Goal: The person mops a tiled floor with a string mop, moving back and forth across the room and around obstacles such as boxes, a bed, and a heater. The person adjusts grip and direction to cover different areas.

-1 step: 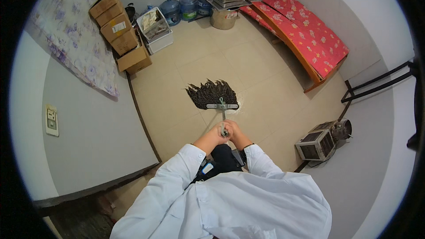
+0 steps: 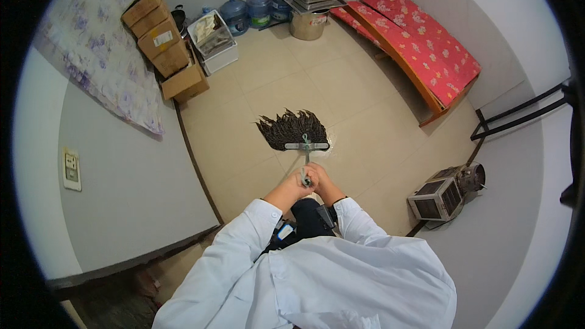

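Note:
A mop point(image 2: 291, 129) with dark, wet-looking strands lies spread on the tiled floor in front of me. Its metal clamp bar point(image 2: 295, 145) runs across the near side of the strands. The handle rises toward me, its end point(image 2: 306, 181) pointing up at my chest. My left hand point(image 2: 294, 184) is closed round the handle near that end. Close against it, my right hand point(image 2: 320, 178) also grips the handle, its fingers partly hidden by the left. White sleeves cover both forearms. Wet shine shows on the floor beside the clamp's right end.
Cardboard boxes point(image 2: 159, 39) and a white bin point(image 2: 220, 58) line the left wall. Blue water bottles point(image 2: 259, 9) and a large metal pot point(image 2: 306, 27) stand at the back. To the right are a red flowered board point(image 2: 420, 42), a black metal frame point(image 2: 518, 116) and a boxy fan unit point(image 2: 436, 200).
The top end of the mop handle has shifted very slightly left with my hands. The mop strands stay in the same place.

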A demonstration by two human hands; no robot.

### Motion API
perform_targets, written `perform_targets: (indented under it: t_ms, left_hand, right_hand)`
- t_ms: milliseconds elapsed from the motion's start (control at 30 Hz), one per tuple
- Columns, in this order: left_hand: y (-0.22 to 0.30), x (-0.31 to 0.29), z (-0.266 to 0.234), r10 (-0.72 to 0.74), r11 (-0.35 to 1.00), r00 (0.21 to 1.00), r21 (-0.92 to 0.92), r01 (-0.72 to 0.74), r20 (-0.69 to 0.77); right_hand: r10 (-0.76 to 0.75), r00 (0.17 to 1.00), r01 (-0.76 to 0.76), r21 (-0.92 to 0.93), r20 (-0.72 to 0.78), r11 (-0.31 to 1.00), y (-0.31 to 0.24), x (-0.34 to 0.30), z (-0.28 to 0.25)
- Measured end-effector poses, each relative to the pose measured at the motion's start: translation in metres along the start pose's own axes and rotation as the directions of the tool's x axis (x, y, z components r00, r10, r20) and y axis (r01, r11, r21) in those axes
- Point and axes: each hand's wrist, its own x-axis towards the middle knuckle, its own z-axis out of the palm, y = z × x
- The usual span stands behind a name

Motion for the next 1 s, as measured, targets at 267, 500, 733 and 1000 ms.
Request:
perform_targets:
  t_ms: [267,500,733,1000]
  left_hand:
    - [0.036,0.038,0.081,0.066,0.996,0.965,0.069,-0.050,-0.255]
    - [0.083,0.144,0.095,0.051,0.942,0.964,0.332,0.040,-0.263]
    - [0.143,0.305,0.170,0.052,0.857,0.929,0.494,0.147,-0.366]
    - [0.088,0.441,0.212,0.062,0.692,0.906,0.672,0.264,-0.419]
  right_hand:
    - [0.410,0.912,-0.241,0.791,-0.014,0.562,0.033,0.085,-0.035]
    - [0.436,0.890,-0.199,0.750,-0.131,0.631,0.072,0.150,-0.118]
    - [0.493,0.810,-0.044,0.805,-0.318,0.592,0.094,0.263,-0.253]
    - [0.371,0.812,0.213,0.820,-0.451,0.531,0.118,0.253,-0.392]
